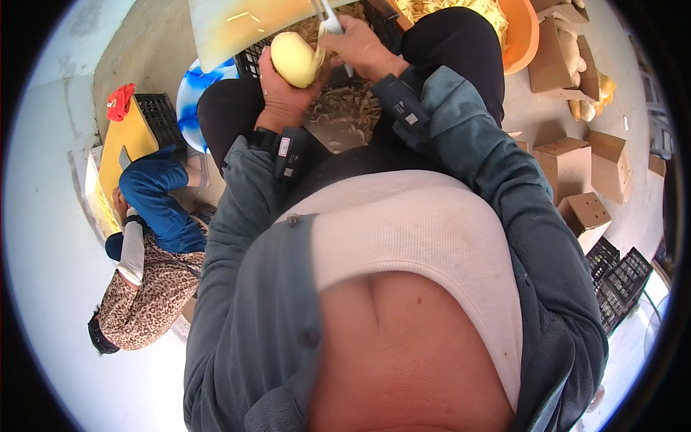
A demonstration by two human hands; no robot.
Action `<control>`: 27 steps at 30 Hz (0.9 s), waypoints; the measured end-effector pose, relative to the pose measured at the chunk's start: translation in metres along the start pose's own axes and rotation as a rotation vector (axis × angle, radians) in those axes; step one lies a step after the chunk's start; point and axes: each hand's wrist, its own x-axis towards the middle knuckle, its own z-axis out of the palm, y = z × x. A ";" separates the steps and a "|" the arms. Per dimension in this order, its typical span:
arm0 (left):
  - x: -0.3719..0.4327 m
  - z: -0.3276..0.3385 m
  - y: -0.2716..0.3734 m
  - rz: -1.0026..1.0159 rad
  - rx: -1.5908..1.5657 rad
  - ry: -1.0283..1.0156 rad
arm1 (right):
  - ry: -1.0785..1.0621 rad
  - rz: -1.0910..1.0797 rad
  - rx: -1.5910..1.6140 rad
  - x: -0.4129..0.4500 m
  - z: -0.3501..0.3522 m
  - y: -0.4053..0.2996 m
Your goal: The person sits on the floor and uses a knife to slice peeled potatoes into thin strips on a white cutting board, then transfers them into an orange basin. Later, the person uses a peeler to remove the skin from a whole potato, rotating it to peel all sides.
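Note:
My left hand cups a pale yellow, largely peeled root vegetable, which looks like a large potato. A peeler with a whitish handle is gripped in my right hand, close to the vegetable's right side. Between the two hangs a strip of peel; the blade's exact contact is hidden by my fingers. Below my hands, brown peelings lie on the floor between my knees. More peelings fill a black plastic crate just beyond.
A cutting board with a few yellow shreds lies ahead. An orange basin of yellow strips stands by my right knee, a blue-and-white basin by my left. Cardboard boxes sit rightward. Another person sits at left.

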 end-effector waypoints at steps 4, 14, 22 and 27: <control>0.000 -0.004 0.005 -0.024 -0.234 -0.054 | 0.192 -0.144 -0.312 0.014 -0.009 -0.011; 0.001 -0.005 0.006 0.034 -0.243 -0.153 | 0.081 -0.407 -0.576 0.016 -0.008 0.006; 0.006 -0.008 0.011 0.001 -0.327 -0.085 | -0.099 -0.472 -0.578 -0.013 -0.004 -0.021; 0.008 -0.009 0.013 0.112 -0.120 -0.087 | -0.199 -0.538 -0.713 -0.022 -0.001 -0.018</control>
